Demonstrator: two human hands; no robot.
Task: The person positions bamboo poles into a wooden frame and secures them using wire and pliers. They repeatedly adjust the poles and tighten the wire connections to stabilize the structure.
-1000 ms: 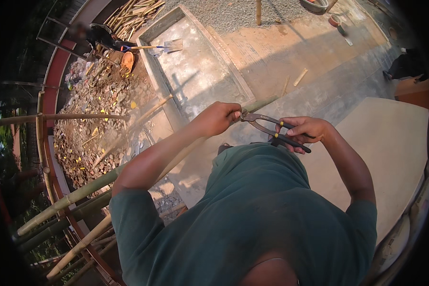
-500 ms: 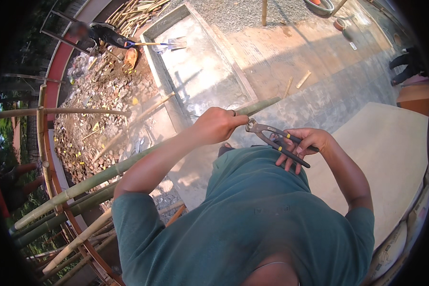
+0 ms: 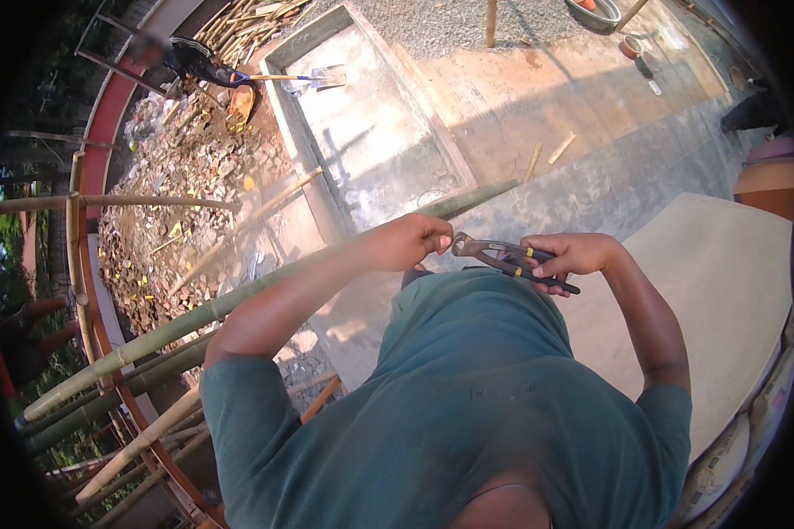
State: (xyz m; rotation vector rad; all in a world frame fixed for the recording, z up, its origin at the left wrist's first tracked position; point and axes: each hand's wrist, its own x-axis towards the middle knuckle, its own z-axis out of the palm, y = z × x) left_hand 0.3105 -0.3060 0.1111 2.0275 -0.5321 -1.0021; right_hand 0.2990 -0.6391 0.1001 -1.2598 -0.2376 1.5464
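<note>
In front of my waist, my right hand [image 3: 572,255] is wrapped round the black-and-yellow handles of a pair of end-cutting pincers [image 3: 479,248]. Their worn metal jaws point left. The fingertips of my left hand [image 3: 425,240] are pinched together right beside those jaws. Whatever lies in that pinch, if anything, is too small to make out. Behind my left hand and forearm runs a long green bamboo pole [image 3: 265,288], slanting from the lower left up to the middle.
A low concrete-walled bed [image 3: 384,66] with a shovel [image 3: 300,77] lies ahead. Rubble [image 3: 181,194] spreads to the left, where another person [image 3: 194,62] bends over. More bamboo poles [image 3: 141,441] are stacked at lower left. A large pale board [image 3: 697,291] fills the right.
My left hand has dropped slightly, its fingertips now pinched beside the jaws. The fingers of my right hand, spread before, have curled in round the pincers' handles.
</note>
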